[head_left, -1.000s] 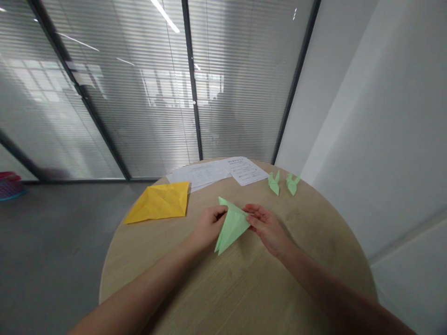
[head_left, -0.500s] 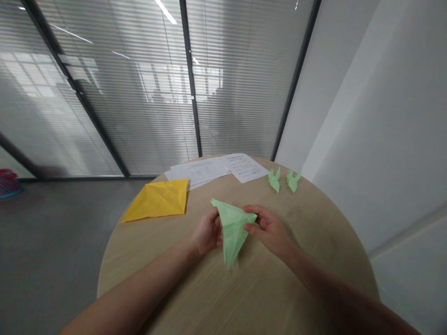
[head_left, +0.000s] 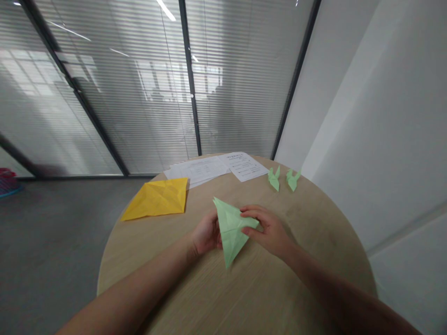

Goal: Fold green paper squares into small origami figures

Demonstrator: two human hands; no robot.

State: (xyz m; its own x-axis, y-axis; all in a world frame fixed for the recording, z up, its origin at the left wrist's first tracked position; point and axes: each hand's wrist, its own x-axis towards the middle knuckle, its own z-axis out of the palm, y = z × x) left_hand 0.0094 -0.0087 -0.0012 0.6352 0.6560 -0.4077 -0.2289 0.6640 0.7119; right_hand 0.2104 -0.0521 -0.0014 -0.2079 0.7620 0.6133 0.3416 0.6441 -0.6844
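Now holding a creased light-green origami sheet with both hands, over the middle of a round wooden table. Gripped along its left edge by the left hand, with fingertips mostly hidden behind the folds; pinched near its right corner by the right hand, with thumb laid across the front and covering part of it. Pointed toward the near side at the lower tip; cannot tell whether touching the tabletop there.

Farther left, see a creased yellow folded paper, overlapping the near left of some printed white sheets at the far edge. At far right, see two small green origami figures, one just beside the other, near a white wall. Blocked off beyond the table by a glass partition with blinds. On the floor at far left, see a red basket, cut off by the view.
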